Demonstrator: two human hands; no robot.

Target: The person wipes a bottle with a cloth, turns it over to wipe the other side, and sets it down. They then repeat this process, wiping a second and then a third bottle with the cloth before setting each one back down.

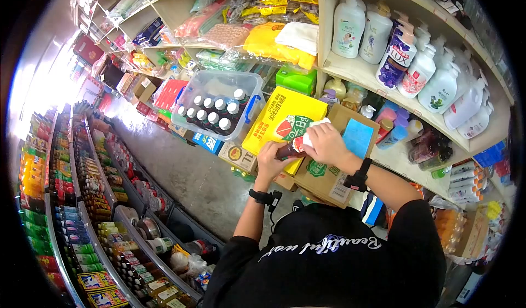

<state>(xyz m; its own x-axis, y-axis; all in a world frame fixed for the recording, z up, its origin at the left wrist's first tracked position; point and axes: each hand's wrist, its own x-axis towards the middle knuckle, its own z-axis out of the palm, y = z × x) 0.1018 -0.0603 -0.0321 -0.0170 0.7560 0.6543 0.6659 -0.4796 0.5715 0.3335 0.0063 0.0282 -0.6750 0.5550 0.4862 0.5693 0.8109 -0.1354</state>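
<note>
A dark bottle with a red label lies tilted between my two hands, above the cartons. My left hand is closed around its lower left end. My right hand is closed on a white cloth or tissue, pressed to the bottle's right end; that end is hidden. Just beyond my hands lies a yellow carton with green and red print. To its left, a clear plastic bin with blue handles holds several dark bottles with white caps, standing upright.
A brown cardboard box with a blue sheet sits under my right forearm. Shelves of pump bottles rise at the right. Bagged goods fill the shelf ahead. Racks of drinks line the left, across a grey floor.
</note>
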